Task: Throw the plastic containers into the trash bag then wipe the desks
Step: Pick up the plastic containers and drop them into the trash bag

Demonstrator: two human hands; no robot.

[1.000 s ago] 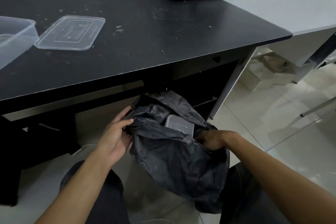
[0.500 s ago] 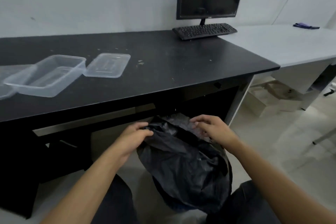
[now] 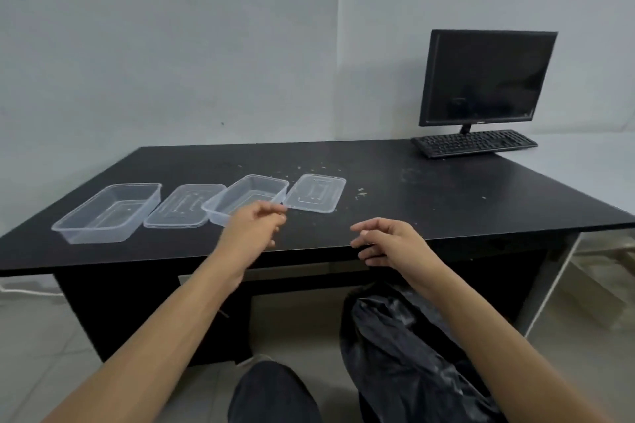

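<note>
Plain grey wall stands behind your black desk point(image 3: 429, 196), whose top is scattered with pale crumbs point(image 3: 360, 194) just right of the plastic pieces. On the desk's far right corner sit a dark monitor point(image 3: 484, 79) and a black keyboard point(image 3: 474, 143). Pale floor tiles point(image 3: 37, 336) spread below.

Four clear pieces lie in a row across the left half of the desk, each with its long axis running from the front edge toward the wall and leaning rightward as it goes back. From the left end: an open tub point(image 3: 110, 211), a flat lid point(image 3: 184, 205), a second tub point(image 3: 249, 197) resting partly on that lid, then a second lid point(image 3: 316, 192).

Your left hand point(image 3: 254, 228) hovers over the front of the desk with fingers loosely curled and holding nothing; its fingertips point(image 3: 280, 213) overlap the second tub's near corner in this view, and you cannot tell whether they touch it. Your right hand point(image 3: 388, 244) hangs at the desk's front edge, fingers half open and empty, well apart from the tubs. Under that forearm, the black trash bag point(image 3: 405, 354) slumps on the floor beside the desk's opening.
</note>
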